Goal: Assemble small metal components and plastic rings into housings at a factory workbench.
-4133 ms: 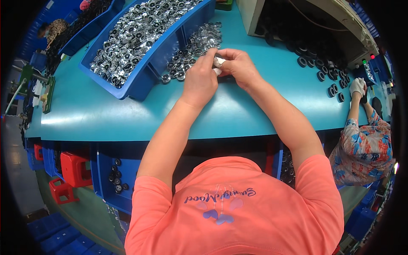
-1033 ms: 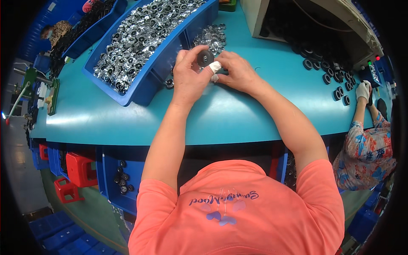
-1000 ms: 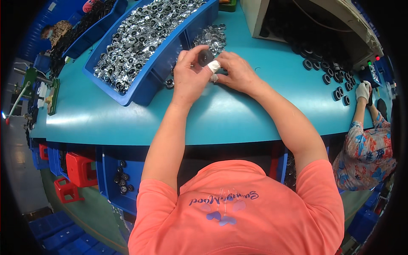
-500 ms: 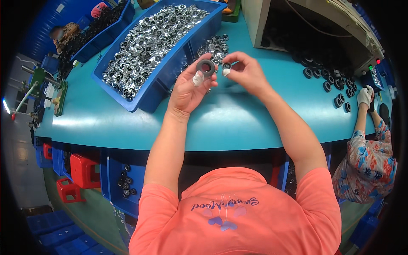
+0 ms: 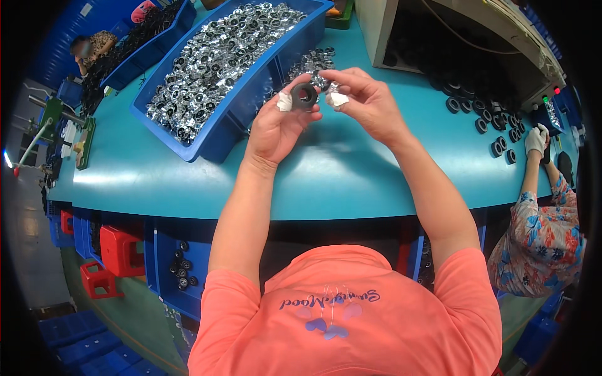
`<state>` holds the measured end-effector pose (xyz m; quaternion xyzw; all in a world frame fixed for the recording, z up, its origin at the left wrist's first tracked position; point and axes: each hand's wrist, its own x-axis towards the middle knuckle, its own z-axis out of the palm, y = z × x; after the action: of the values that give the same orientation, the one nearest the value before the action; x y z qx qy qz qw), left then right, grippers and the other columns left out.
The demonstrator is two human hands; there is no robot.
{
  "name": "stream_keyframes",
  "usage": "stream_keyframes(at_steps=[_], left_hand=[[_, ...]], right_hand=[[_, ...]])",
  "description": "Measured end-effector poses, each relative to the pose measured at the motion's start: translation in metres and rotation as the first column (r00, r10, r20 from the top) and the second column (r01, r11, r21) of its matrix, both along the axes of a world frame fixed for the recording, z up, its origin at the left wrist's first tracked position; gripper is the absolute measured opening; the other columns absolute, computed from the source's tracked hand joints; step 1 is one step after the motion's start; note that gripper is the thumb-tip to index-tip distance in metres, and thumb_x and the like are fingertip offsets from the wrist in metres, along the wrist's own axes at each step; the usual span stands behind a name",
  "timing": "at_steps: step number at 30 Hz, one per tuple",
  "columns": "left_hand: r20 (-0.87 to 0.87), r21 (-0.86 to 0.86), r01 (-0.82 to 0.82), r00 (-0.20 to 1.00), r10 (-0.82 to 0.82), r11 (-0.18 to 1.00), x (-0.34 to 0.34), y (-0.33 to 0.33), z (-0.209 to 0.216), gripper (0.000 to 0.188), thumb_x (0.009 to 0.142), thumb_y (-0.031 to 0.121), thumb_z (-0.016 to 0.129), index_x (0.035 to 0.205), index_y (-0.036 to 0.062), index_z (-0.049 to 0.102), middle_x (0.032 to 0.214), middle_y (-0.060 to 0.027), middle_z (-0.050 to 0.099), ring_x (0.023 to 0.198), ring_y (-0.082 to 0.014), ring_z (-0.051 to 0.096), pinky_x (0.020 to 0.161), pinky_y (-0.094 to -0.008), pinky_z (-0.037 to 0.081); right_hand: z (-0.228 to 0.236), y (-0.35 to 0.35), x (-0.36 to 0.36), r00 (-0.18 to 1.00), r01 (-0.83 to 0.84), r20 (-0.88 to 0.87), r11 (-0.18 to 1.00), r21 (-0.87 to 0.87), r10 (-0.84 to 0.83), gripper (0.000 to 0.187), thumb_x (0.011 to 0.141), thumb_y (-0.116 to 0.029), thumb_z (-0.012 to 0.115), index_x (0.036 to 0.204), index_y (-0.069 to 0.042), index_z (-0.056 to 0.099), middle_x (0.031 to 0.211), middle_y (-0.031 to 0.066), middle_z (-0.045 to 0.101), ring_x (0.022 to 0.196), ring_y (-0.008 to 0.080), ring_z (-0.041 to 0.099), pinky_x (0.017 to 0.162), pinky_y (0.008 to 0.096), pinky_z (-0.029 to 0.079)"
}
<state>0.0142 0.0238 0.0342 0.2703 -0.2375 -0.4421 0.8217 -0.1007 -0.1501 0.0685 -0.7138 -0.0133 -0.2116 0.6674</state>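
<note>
A black rubber ring (image 5: 304,96), like a small tyre, is pinched in my left hand (image 5: 273,133), with its hole turned toward me. White wrapping covers that thumb. Close beside the ring, my right hand (image 5: 374,108) is closed in a pinch, its thumb also wrapped in white. A small shiny wheel hub (image 5: 319,81) shows between its fingertips, mostly hidden and hard to tell from the shiny parts behind. Both hands are raised above the teal table (image 5: 351,188). Just beyond them lies a loose heap of silver and black hubs (image 5: 316,59).
A large blue bin (image 5: 207,143) full of hubs stands left of my hands. Black rings (image 5: 483,116) lie at right, before a beige-framed machine (image 5: 384,37). A co-worker's gloved hands (image 5: 538,141) are at the far right. Red stools (image 5: 119,250) stand lower left.
My right hand has turned and come closer to the ring, bringing the hub to its edge. The ring has tilted slightly in my left hand. The whole view has shifted a little.
</note>
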Motion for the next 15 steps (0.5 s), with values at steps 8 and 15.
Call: stream_keyframes(at_steps=[8, 15], left_hand=[[0.334, 0.233, -0.239, 0.930, 0.153, 0.943, -0.011, -0.004, 0.001, 0.043, 0.100, 0.017, 0.060, 0.138, 0.0011, 0.049, 0.117, -0.0093, 0.064, 0.103, -0.0175, 0.064, 0.090, -0.0313, 0.053], [0.368, 0.287, -0.278, 0.916, 0.162, 0.917, -0.013, -0.008, -0.003, 0.038, 0.099, 0.014, 0.060, 0.133, -0.0004, 0.052, 0.115, -0.0082, 0.065, 0.102, -0.0170, 0.065, 0.090, -0.0315, 0.054]], right_hand=[[-0.004, 0.011, -0.001, 0.980, 0.195, 0.066, 0.849, -0.491, -0.187, 0.032, 0.075, -0.001, 0.073, 0.106, -0.001, 0.064, 0.095, 0.0087, 0.066, 0.077, 0.0199, 0.069, 0.073, 0.0323, 0.057], [-0.016, 0.016, 0.003, 0.960, 0.276, 0.164, 0.871, -0.406, -0.227, 0.023, 0.076, 0.005, 0.070, 0.097, -0.005, 0.067, 0.094, 0.0074, 0.065, 0.077, 0.0192, 0.070, 0.072, 0.0317, 0.059]])
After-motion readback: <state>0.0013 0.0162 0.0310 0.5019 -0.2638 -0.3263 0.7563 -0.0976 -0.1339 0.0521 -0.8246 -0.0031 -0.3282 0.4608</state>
